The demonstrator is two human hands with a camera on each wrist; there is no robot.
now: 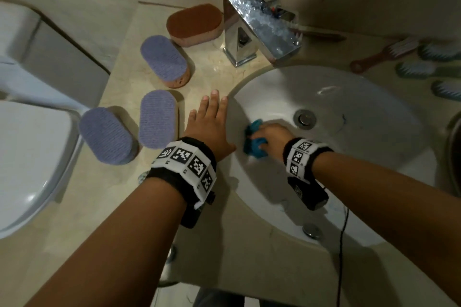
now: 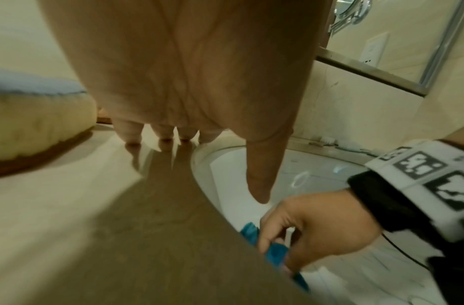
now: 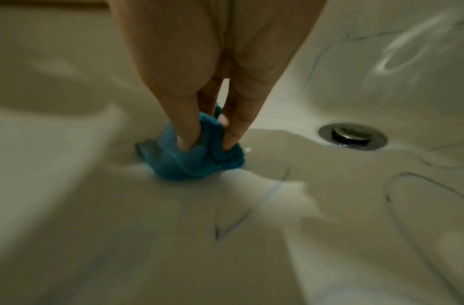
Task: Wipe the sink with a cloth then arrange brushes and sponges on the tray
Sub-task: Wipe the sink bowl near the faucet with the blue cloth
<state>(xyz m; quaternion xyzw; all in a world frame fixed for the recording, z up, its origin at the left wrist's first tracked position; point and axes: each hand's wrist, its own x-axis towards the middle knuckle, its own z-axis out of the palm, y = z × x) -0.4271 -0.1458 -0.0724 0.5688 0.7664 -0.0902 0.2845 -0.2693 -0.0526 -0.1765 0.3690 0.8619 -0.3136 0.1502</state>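
Observation:
My right hand [image 1: 268, 136] grips a bunched blue cloth [image 1: 253, 142] and presses it on the left inner wall of the white sink [image 1: 361, 157], left of the drain [image 1: 304, 118]. In the right wrist view my fingers [image 3: 189, 123] dig into the cloth [image 3: 196, 161]. My left hand [image 1: 209, 119] lies flat and open on the counter at the sink's left rim, its thumb over the rim. Three purple-topped sponges [image 1: 157, 119] and a brown-topped one [image 1: 194, 23] lie on the counter to the left. Brushes [image 1: 414, 68] lie at the far right.
A chrome faucet [image 1: 259, 25] stands behind the sink. A toilet with its lid [image 1: 27, 157] down is at the left, below the beige counter [image 1: 224, 244]. Dark pen-like marks [image 3: 408, 198] streak the basin. A black cable [image 1: 343, 244] hangs over the front rim.

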